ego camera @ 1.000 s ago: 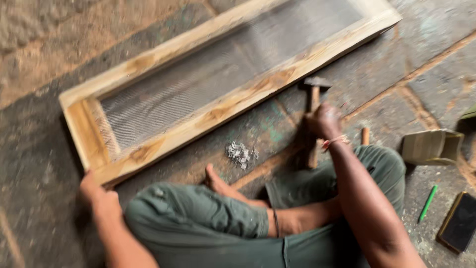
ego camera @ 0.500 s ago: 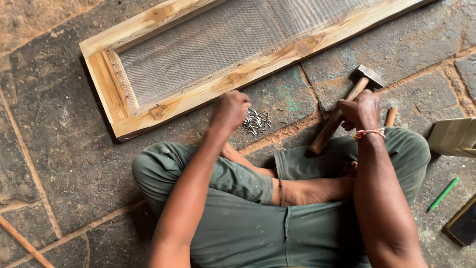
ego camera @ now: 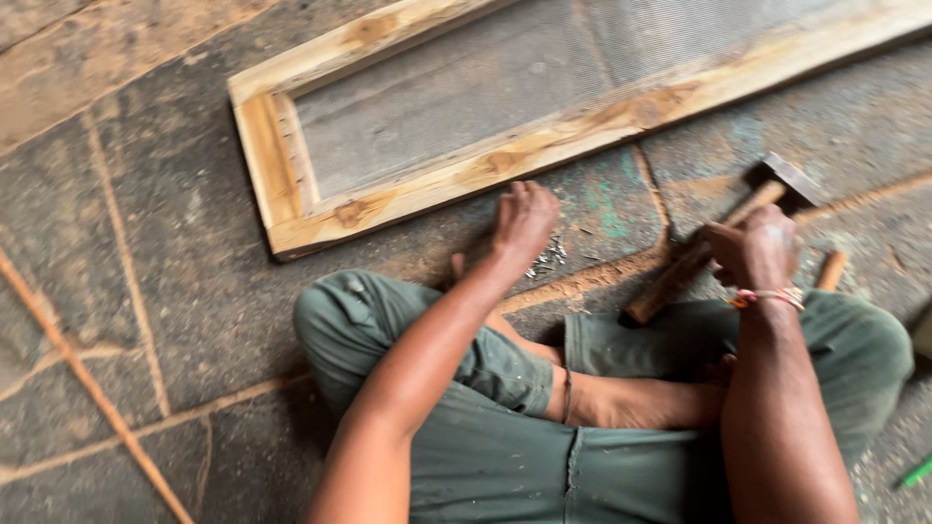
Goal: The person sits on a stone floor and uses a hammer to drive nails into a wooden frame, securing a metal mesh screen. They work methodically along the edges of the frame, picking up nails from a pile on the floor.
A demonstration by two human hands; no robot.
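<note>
Hammer gripped in right hand, left hand fingers down on nails

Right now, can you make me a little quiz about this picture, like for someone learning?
1. True or false: the right hand holds a hammer by its wooden handle.
2. What is the left hand reaching down to? A) a pile of small nails on the stone floor B) a saw C) a paint tin
3. Fill in: the wooden frame with wire mesh lies flat on the ____.

Key: 1 true; 2 A; 3 floor.
</note>
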